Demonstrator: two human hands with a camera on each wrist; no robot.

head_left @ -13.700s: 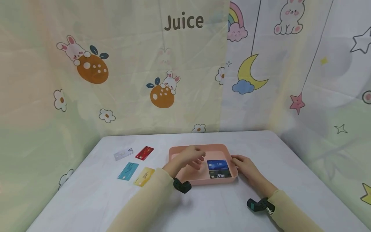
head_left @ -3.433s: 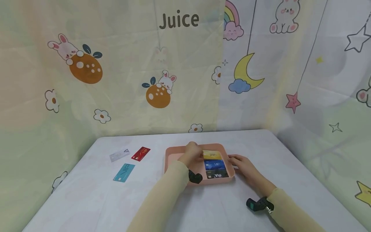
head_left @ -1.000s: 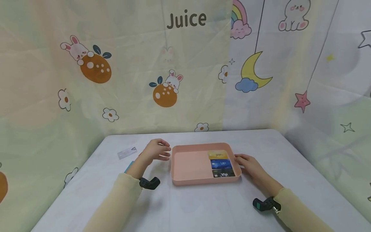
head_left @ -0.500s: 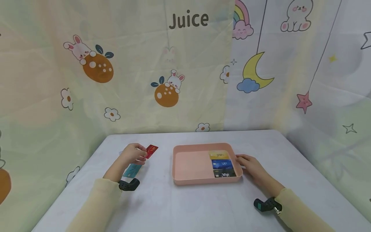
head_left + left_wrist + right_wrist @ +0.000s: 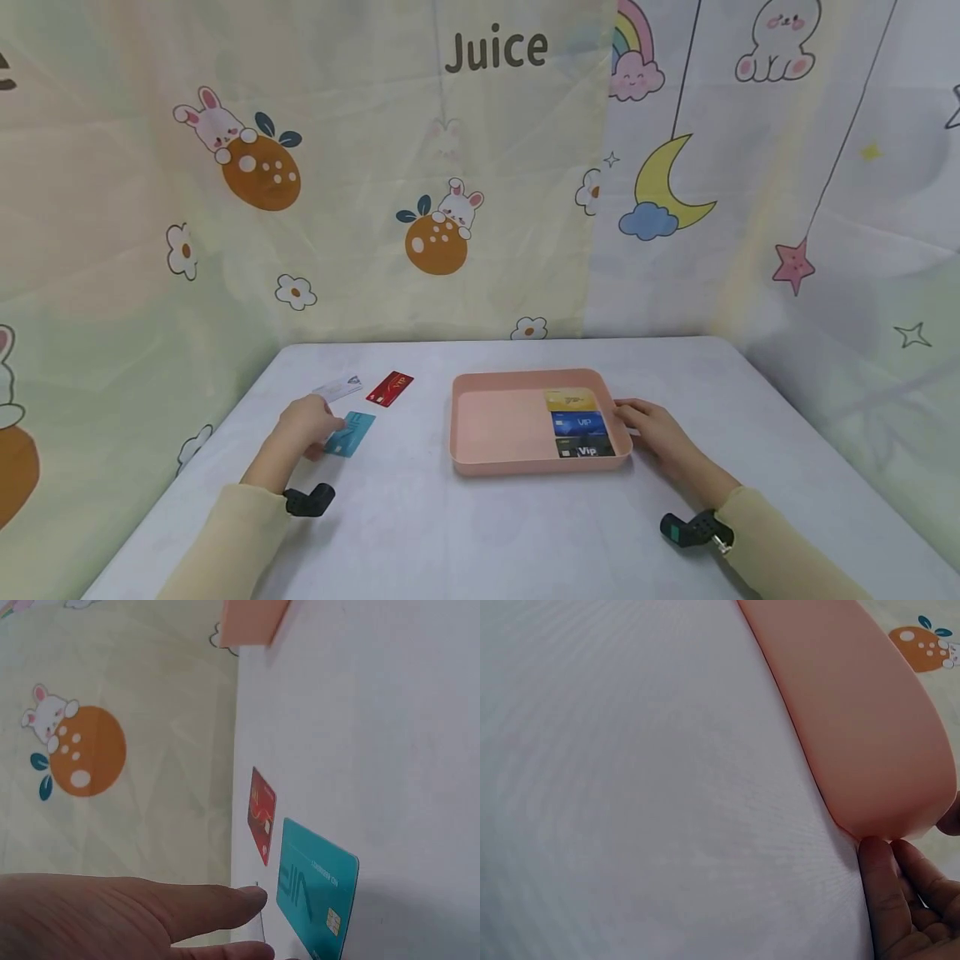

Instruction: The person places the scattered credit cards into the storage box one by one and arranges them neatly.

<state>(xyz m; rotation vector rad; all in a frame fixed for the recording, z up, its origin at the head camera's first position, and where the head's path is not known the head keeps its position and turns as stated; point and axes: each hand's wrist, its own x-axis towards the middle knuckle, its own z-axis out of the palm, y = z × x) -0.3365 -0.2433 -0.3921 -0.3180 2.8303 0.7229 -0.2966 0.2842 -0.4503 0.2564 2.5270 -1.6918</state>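
Observation:
A teal VIP card (image 5: 352, 433) lies on the table at the left. My left hand (image 5: 302, 425) is at its left edge, fingertips overlapping it in the head view. The left wrist view shows straight fingers (image 5: 214, 909) right beside the flat teal card. Just beyond are a red VIP card (image 5: 390, 389) and a pale whitish card (image 5: 341, 387), partly hidden by the hand. My right hand (image 5: 654, 427) holds the right end of a pink tray (image 5: 495, 468), fingers low against the outer wall and one digit at the rim.
Inside the tray, along its right side, a yellow card (image 5: 570, 400), a blue VIP card (image 5: 581, 423) and a black Vip card (image 5: 587, 447) lie in a column. A white cloth covers the table (image 5: 465, 533). Printed curtains (image 5: 352, 250) rise behind and beside it.
The yellow card went from the table into the tray, above the blue one. My left hand has since moved left, past the red card to the teal card. The right hand stays at the tray.

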